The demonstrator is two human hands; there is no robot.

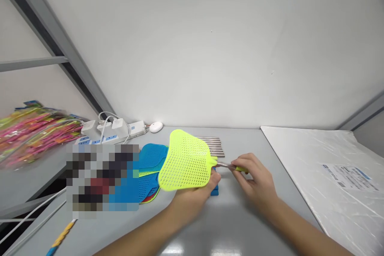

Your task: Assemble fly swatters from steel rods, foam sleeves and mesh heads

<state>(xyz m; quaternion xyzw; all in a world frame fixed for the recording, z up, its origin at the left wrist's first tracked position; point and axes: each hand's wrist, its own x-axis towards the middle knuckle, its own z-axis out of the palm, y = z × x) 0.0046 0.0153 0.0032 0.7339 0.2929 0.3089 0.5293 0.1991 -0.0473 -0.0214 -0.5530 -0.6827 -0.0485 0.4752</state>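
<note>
At the middle of the grey counter (pixel 240 224), the left hand (pixel 195 196) gripped the yellow fly swatter head (pixel 186 162) from beneath, holding it just above the surface. The right hand (pixel 255 180) pinched its metal handle (pixel 224 164) beside it. Blue swatter heads (pixel 151 158) lay stacked toward the left edge, metal rods (pixel 214 146) near the back edge.

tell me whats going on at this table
A person holds a yellow fly swatter head in the left hand, while the right hand pinches its thin metal handle at the neck. More swatter heads, blue and other colours, lie stacked just left of it. Metal rods lie behind, and a power strip sits by the wall.
</note>
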